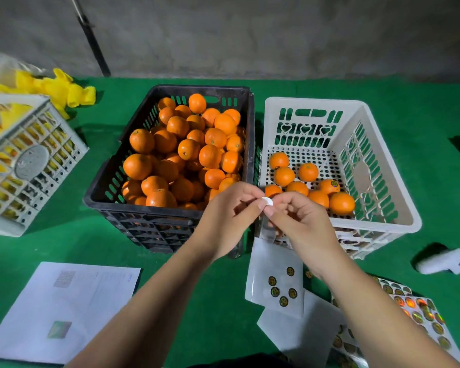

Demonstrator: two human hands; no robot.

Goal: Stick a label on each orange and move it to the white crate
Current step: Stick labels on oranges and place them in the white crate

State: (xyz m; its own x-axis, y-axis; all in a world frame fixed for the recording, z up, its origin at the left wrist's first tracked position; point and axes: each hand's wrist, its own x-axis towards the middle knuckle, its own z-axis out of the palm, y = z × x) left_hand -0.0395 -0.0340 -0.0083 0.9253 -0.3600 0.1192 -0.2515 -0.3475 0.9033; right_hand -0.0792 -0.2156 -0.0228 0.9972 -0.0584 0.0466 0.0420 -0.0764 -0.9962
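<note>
White label (266, 201) pinched between left hand (230, 217) and right hand (300, 221)

crates (383, 181): perforated plastic | table cover (290, 87): seemingly felt | stickers (420, 312): glossy

The single head view looks forward and steeply down from above the near edge of the green table (223, 274), close enough that both forearms run up from the bottom edge toward the black crate (144, 211) at the centre. Relative to that crate, the white crate (383, 208) sits just to its right, a grey crate (37, 160) well to its left at the frame edge, and a grey wall (250, 35) rises behind it. Wide-angle bending curves the table's far edge.
</note>
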